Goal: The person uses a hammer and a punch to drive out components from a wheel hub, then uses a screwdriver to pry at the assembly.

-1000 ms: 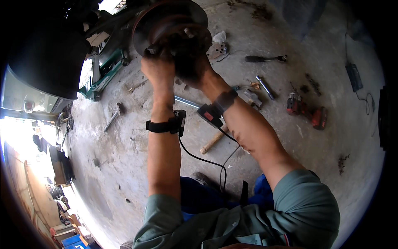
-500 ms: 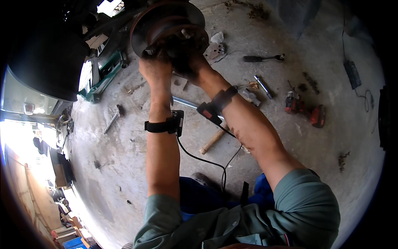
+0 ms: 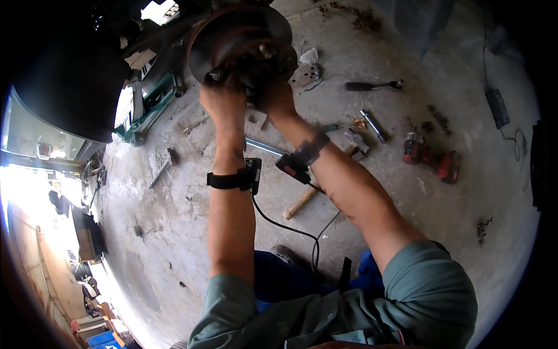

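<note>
A rusty brake disc with its wheel hub [image 3: 266, 52] stands at the top of the head view, studs sticking out of its face. Both hands reach up to the hub's near side. My left hand [image 3: 225, 103] is closed, its fingers curled against the lower left of the hub beside a stud. My right hand [image 3: 275, 96], blackened with grease, is bent around the hub's lower right. Dark shadow hides most fingertips, so whether a small part sits between them does not show.
A wooden-handled hammer [image 3: 302, 202] and a metal bar [image 3: 264, 146] lie beneath my forearms. To the right are a ratchet [image 3: 372, 85], a long socket [image 3: 372, 125] and a red cordless driver [image 3: 430, 157]. A green jack [image 3: 145, 116] and another hammer [image 3: 163, 167] lie left.
Both hands stay at the hub. My right hand has turned slightly, its wrist straighter. The whole view has shifted a little, so everything sits slightly lower and farther right.
</note>
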`<action>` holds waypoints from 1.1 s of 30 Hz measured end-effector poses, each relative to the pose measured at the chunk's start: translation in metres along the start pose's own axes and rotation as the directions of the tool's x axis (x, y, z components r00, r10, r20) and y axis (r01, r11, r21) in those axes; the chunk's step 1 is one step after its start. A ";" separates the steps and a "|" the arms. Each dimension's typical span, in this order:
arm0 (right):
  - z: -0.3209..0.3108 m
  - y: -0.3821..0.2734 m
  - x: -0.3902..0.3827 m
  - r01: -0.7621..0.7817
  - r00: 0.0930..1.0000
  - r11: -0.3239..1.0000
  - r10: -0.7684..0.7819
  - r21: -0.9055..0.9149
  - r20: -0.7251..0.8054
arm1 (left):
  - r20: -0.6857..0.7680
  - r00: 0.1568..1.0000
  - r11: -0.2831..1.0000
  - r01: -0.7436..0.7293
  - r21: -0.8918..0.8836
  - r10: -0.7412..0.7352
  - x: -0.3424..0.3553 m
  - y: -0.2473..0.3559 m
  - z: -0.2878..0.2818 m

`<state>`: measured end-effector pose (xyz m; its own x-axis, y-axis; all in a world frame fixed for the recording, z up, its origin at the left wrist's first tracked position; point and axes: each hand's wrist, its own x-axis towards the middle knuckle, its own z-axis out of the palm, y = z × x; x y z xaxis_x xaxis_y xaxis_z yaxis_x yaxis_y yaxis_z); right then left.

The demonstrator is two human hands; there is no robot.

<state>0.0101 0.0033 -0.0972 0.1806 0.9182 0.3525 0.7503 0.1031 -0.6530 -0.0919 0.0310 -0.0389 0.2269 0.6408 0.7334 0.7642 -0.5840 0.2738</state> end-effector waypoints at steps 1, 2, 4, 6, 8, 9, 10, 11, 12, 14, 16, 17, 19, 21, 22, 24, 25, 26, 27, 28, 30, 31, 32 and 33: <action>-0.004 -0.009 -0.007 0.002 0.986 0.995 0.015 0.105 -0.163 | -0.001 0.998 0.996 0.067 -0.064 -0.067 -0.001 0.003 -0.004; -0.008 -0.019 -0.017 0.020 0.947 0.978 0.048 0.207 -0.319 | 0.002 0.991 0.983 0.133 -0.127 -0.134 -0.001 0.007 -0.007; -0.014 -0.023 -0.022 0.079 0.877 0.930 0.106 0.358 -0.468 | -0.014 0.985 0.966 0.168 -0.197 -0.174 0.000 0.013 -0.007; -0.017 -0.021 -0.023 0.105 0.892 0.891 0.112 0.442 -0.438 | -0.046 0.989 0.972 0.126 -0.196 -0.137 -0.002 0.015 -0.005; -0.022 -0.027 -0.020 0.103 0.928 0.884 0.080 0.456 -0.364 | -0.033 0.982 0.973 0.180 -0.146 -0.186 -0.003 0.012 -0.003; -0.018 -0.023 -0.013 0.147 0.912 0.928 0.007 0.342 -0.411 | -0.029 0.979 0.972 0.199 -0.121 -0.204 -0.001 0.011 -0.002; -0.013 -0.018 -0.007 0.181 0.888 0.959 -0.065 0.218 -0.454 | -0.030 0.986 0.981 0.163 -0.106 -0.167 -0.001 0.006 0.002; 0.005 0.007 0.009 0.221 0.807 0.974 -0.206 -0.041 -0.553 | -0.028 0.992 0.987 0.119 -0.106 -0.123 0.000 0.006 0.010; 0.012 0.007 0.009 0.229 0.779 0.969 -0.239 -0.091 -0.581 | -0.027 0.996 0.993 0.084 -0.079 -0.086 -0.001 -0.002 0.011; 0.001 -0.012 -0.008 0.230 0.775 0.973 -0.187 -0.006 -0.603 | -0.012 0.991 0.980 0.130 -0.150 -0.134 -0.002 -0.002 0.002; -0.021 -0.026 -0.030 0.130 0.871 0.922 0.070 0.364 -0.486 | -0.016 0.991 0.973 0.129 -0.190 -0.135 -0.002 0.003 -0.002; -0.027 -0.027 -0.039 0.015 0.915 0.816 0.222 0.578 -0.337 | -0.025 0.994 0.978 0.105 -0.181 -0.111 -0.001 0.004 -0.004; -0.026 -0.014 -0.045 -0.143 0.939 0.497 0.342 0.856 -0.041 | -0.003 0.991 0.969 0.130 -0.213 -0.133 0.000 0.004 -0.003; -0.009 0.017 -0.047 -0.229 0.940 0.123 0.287 0.966 0.186 | 0.071 0.972 0.930 0.236 -0.282 -0.226 0.000 -0.001 0.003; -0.020 0.017 -0.052 -0.337 0.925 0.039 0.200 0.941 0.323 | 0.125 0.946 0.874 0.325 -0.361 -0.300 -0.001 -0.003 -0.002; -0.023 0.029 -0.061 -0.384 0.916 -0.137 0.068 0.913 0.395 | 0.248 0.874 0.714 0.485 -0.504 -0.418 0.000 0.000 -0.012; -0.024 0.038 -0.066 -0.407 0.908 -0.217 0.005 0.887 0.418 | 0.327 0.828 0.629 0.560 -0.540 -0.456 0.000 0.004 -0.017; -0.021 0.049 -0.069 -0.429 0.903 -0.228 -0.076 0.874 0.424 | 0.406 0.776 0.535 0.629 -0.565 -0.483 -0.001 0.008 -0.023; -0.023 0.050 -0.071 -0.454 0.891 -0.221 -0.094 0.863 0.444 | 0.479 0.719 0.438 0.690 -0.576 -0.504 -0.001 0.009 -0.031; -0.025 0.049 -0.073 -0.479 0.878 -0.213 -0.113 0.852 0.465 | 0.509 0.683 0.425 0.727 -0.539 -0.523 0.000 0.009 -0.037; -0.023 0.052 -0.076 -0.503 0.863 -0.175 -0.150 0.846 0.482 | 0.567 0.601 0.389 0.798 -0.460 -0.562 -0.001 0.007 -0.048; -0.018 0.056 -0.078 -0.502 0.861 -0.146 -0.170 0.852 0.479 | 0.572 0.611 0.369 0.790 -0.491 -0.547 -0.001 0.008 -0.055; -0.015 0.058 -0.080 -0.502 0.858 -0.118 -0.191 0.857 0.476 | 0.574 0.621 0.348 0.780 -0.521 -0.533 -0.001 0.010 -0.063; -0.011 0.055 -0.081 -0.515 0.847 -0.042 -0.181 0.856 0.500 | 0.575 0.632 0.332 0.769 -0.546 -0.519 -0.001 0.009 -0.069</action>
<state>0.0437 -0.0696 -0.1549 -0.3011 0.9501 0.0812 -0.6688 -0.1497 -0.7282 -0.1268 -0.0096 0.0055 0.0939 0.9949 -0.0365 0.0982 0.0272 0.9948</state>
